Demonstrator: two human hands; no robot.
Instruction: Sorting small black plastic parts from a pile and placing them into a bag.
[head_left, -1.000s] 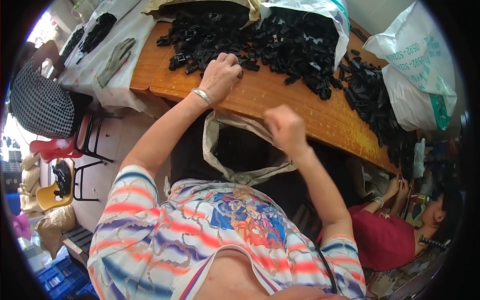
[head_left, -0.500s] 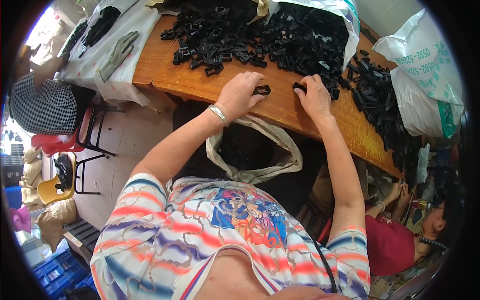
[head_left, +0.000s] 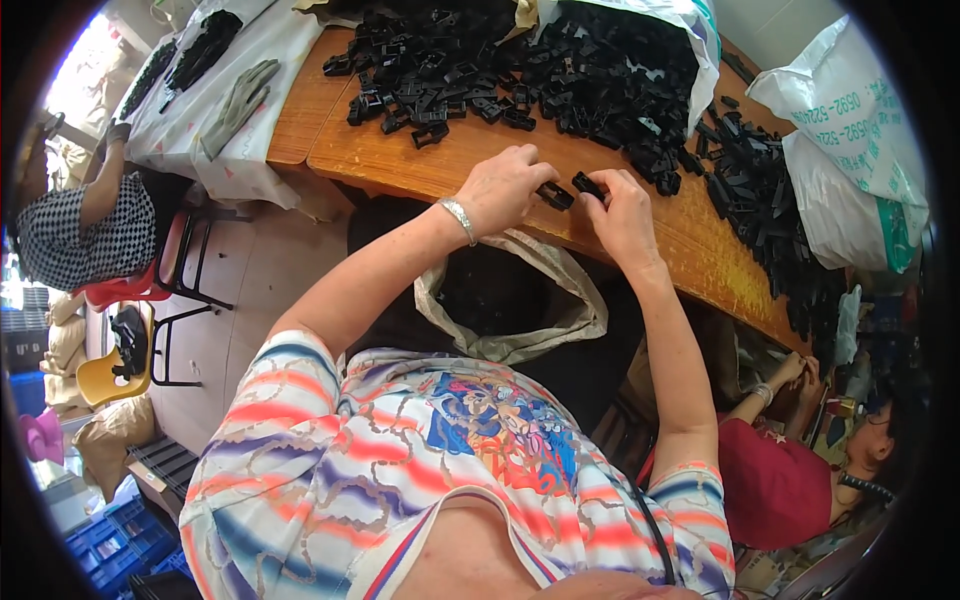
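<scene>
– Grip, both sides?

– Your left hand [head_left: 505, 190] pinches one black plastic housing [head_left: 556, 196] by its end. Your right hand [head_left: 625, 215] pinches one smaller black plastic piece [head_left: 588, 184] between thumb and fingertips. Both parts are up over the worktop [head_left: 700, 240], near its front edge.

– Touching?

– Just beside each other. Can't tell if they make contact.

– Why like that?

– Probably so the two parts face each other where you can see both; the fingertip pinch seems to leave their near ends free. Heaps lie beyond your hands, likely for easy reach. Open sack [head_left: 510, 348] sits below the edge, in front of your belly, rim folded back, apparently to keep its mouth wide.

– Counts, go.

– Held parts: two, one per hand. Heaps: three. Left heap [head_left: 430, 70] and middle heap [head_left: 620, 90] run together; right heap [head_left: 745, 190] has narrow pieces. Too many per heap to count. White sacks: two, one behind the middle heap [head_left: 706, 70], one at right [head_left: 850, 150]. Grey glove [head_left: 240, 105]: one. Bracelet [head_left: 458, 220]: one, your left wrist. Other people: two, one in a checked top [head_left: 85, 225], one in red [head_left: 770, 480].
</scene>
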